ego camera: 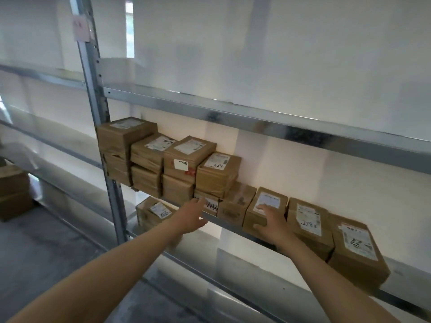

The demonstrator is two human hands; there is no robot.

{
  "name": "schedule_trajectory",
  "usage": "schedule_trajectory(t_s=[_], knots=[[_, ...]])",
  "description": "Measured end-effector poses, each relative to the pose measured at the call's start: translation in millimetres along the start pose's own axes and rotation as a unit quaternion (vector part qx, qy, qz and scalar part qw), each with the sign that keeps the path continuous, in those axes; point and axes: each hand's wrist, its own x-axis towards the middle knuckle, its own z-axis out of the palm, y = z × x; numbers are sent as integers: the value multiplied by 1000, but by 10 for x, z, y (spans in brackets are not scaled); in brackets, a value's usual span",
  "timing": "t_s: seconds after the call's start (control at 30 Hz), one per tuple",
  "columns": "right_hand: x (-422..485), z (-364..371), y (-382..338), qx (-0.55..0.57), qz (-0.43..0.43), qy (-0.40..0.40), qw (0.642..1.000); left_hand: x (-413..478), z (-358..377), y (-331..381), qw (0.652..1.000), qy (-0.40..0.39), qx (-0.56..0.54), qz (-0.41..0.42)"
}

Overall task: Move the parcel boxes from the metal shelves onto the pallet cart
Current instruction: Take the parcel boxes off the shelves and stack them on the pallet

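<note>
We have a single view, from a wide-angle camera worn on the head. We face the metal shelves [256, 122] at a slant, looking forward and down, with their upright post [93, 89] left of centre and the shelf line running down toward the right. We stand close: both arms enter from the bottom edge, and the left hand [190, 217] and right hand [272, 223] reach the parcel boxes [182, 157] near mid-frame. The floor [35, 252] fills the lower left corner.
</note>
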Motion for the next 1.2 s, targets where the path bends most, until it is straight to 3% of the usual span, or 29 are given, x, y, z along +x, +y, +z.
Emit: schedule_trajectory(t_s=[0.23,0.4,0.93,1.2], knots=[[910,-57,-379,1,-48,-6,999,727,-577,-92,999,41,6,5],[1489,70,-465,5,-51,-11,999,1232,-543,-203,999,36,2,8],[1926,180,-605,64,-11,-54,996,1801,-538,-315,997,28,3,67],[1990,147,-619,15,33,-99,994,1965,-445,-358,990,-30,-109,80]])
